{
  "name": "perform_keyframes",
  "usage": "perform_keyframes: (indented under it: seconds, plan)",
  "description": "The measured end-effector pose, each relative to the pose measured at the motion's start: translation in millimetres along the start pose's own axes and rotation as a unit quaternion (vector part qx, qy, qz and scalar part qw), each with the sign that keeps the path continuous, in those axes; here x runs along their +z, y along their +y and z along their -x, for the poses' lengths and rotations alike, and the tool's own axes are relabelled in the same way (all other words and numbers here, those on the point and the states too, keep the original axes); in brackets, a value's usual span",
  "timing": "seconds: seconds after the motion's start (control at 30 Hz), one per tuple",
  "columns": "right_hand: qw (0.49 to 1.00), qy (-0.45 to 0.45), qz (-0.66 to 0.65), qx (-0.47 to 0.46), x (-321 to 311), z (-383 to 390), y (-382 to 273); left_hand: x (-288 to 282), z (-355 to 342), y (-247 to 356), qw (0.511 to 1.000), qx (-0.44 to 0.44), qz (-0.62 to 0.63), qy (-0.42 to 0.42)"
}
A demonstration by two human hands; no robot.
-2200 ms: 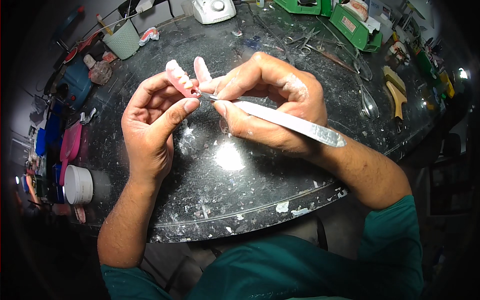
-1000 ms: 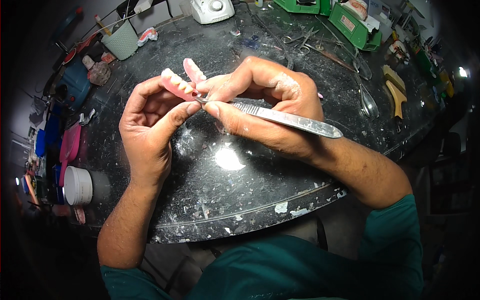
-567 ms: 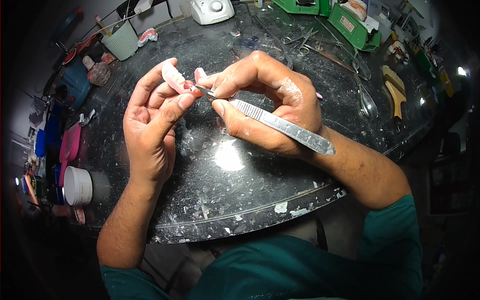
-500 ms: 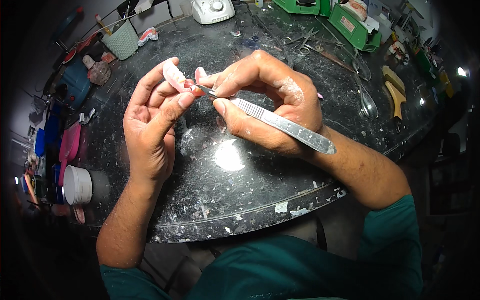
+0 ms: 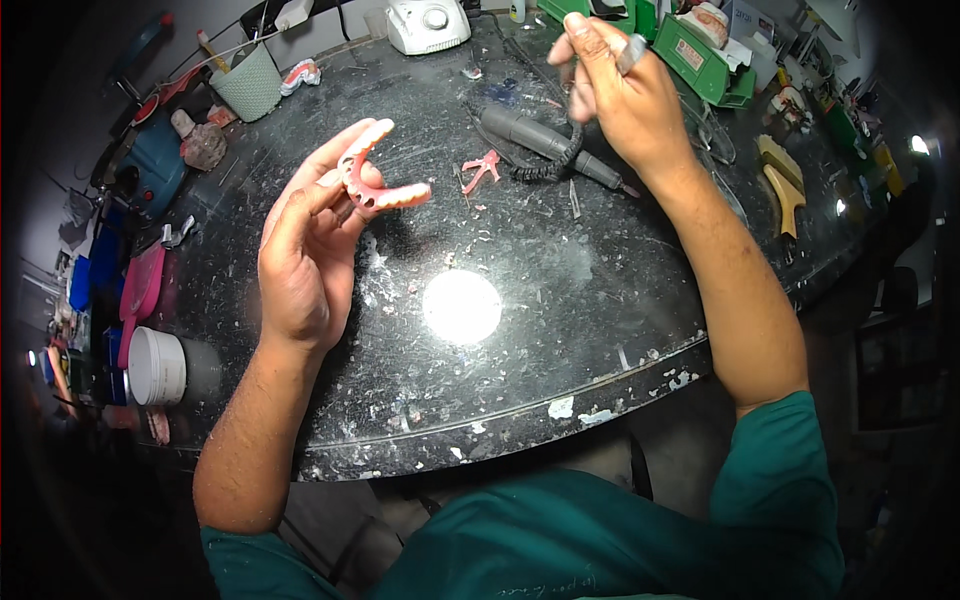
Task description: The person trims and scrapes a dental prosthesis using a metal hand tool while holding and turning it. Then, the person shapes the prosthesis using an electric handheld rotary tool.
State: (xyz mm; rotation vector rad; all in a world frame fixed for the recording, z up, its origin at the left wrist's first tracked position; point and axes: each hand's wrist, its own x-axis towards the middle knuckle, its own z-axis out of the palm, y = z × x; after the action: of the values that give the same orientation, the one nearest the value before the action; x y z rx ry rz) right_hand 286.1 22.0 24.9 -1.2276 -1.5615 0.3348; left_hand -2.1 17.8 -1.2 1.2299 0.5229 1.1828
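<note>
My left hand [image 5: 305, 240] holds a pink horseshoe-shaped denture [image 5: 375, 180] with pale teeth, raised above the dark speckled worktop [image 5: 520, 330]. My right hand [image 5: 620, 90] is stretched out to the far side of the bench, fingers closed around a slim metal hand tool [image 5: 632, 50] whose grey handle sticks up past the fingers. Just below that hand lies a grey handpiece [image 5: 545, 140] with a coiled black cord.
A small red clip-like piece [image 5: 482, 168] lies mid-bench. A white machine [image 5: 428, 25], a mesh cup [image 5: 246, 85] and another denture [image 5: 302, 73] stand at the back. Green boxes [image 5: 705, 55] sit back right, a white tub [image 5: 155, 365] at the left edge, yellow tools [image 5: 782, 185] right.
My right hand has pulled away from the denture and reached to the back of the bench with the metal tool. My left hand now holds the denture alone, turned open side up.
</note>
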Motion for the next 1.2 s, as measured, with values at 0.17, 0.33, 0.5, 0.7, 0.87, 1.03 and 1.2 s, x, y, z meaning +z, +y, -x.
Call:
perform_keyframes:
  seconds: [0.17,0.33,0.5,0.7,0.87,1.03,1.2]
  plan:
    - [0.995,0.008,0.103,0.014,1.8,0.4,8.5,7.7,1.0,2.7,1.0,-0.018,0.014,0.0]
    - [0.994,0.003,-0.019,-0.112,14.2,2.7,3.8,5.5,2.0,2.0,0.999,-0.007,0.007,-0.043]
    - [0.99,0.031,0.026,-0.133,11.3,-0.5,12.6,9.3,2.0,4.5,1.0,-0.023,0.002,0.002]
    - [1.0,0.018,-0.006,0.009,3.6,-7.3,29.1,7.2,0.3,3.6,0.999,-0.027,0.023,-0.019]
    - [0.996,0.048,0.002,-0.08,4.8,-2.3,8.2,0.8,1.8,2.9,0.999,-0.019,0.006,-0.032]
    - [0.974,0.04,-0.196,-0.109,19.0,16.8,-26.1,9.7,3.4,2.2,0.999,-0.018,0.018,-0.028]
    - [0.941,-0.05,-0.277,-0.188,42.2,42.5,-40.2,16.3,9.0,3.9,0.999,-0.001,-0.026,-0.034]
